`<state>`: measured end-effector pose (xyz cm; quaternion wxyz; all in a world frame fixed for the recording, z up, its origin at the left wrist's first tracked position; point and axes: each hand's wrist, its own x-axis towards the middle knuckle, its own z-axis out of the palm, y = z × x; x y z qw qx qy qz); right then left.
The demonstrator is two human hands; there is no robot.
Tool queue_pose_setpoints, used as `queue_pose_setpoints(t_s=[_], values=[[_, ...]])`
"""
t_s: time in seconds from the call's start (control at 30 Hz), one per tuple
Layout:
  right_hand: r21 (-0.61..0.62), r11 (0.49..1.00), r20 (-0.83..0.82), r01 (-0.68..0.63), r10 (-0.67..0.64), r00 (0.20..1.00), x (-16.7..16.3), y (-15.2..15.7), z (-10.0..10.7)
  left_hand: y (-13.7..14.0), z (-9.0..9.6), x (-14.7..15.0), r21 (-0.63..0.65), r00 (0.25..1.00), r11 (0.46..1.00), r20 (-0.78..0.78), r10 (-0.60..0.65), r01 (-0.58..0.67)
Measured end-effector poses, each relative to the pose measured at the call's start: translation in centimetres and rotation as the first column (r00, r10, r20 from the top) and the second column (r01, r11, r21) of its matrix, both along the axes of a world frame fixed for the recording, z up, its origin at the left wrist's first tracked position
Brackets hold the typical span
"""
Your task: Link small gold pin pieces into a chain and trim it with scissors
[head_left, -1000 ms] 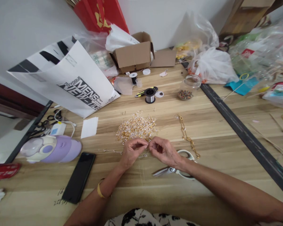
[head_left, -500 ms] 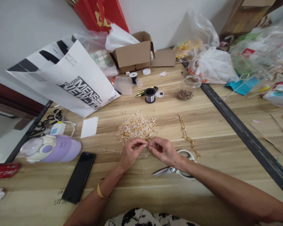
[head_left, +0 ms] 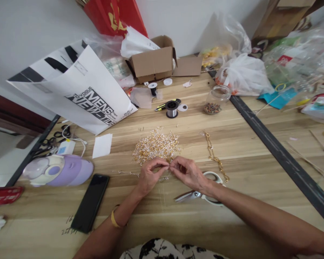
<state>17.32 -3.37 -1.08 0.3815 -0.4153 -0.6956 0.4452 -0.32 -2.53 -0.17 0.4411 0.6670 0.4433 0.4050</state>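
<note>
My left hand [head_left: 152, 177] and right hand [head_left: 189, 173] nearly meet at the fingertips over the wooden table [head_left: 143, 223].
On my feed each thumb and forefinger is pinched together; anything between them is too small for me to tell. A silvery chain [head_left: 127, 173] lies by the left hand, the gold-and-silver pile [head_left: 156, 144] just beyond both, scissors [head_left: 196, 194] partly behind the right forearm, a gold chain [head_left: 218, 163] farther right.

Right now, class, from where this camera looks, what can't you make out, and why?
All in the head view:
What, if anything, the left hand and right hand pinch where they meet: too small, partly covered.
Whether the silvery strand runs unbroken: the left hand covers part.
The whole scissors handle: crossed by the right wrist.
The red object's full shape: cut by the left edge.
</note>
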Motion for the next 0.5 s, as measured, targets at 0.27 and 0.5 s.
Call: queue_pose_setpoints(t_s=[0.27,0.5], values=[[-0.015,1.000,0.014,0.002,-0.002,1.000,-0.07,0.08,0.24,0.07,0.27,0.08,-0.014,1.000,1.000,0.005,0.013,-0.013],[-0.011,1.000,-0.003,-0.003,0.003,1.000,0.09,0.13,0.04,0.11,0.24,0.10,-0.050,1.000,0.998,-0.005,0.024,-0.024]])
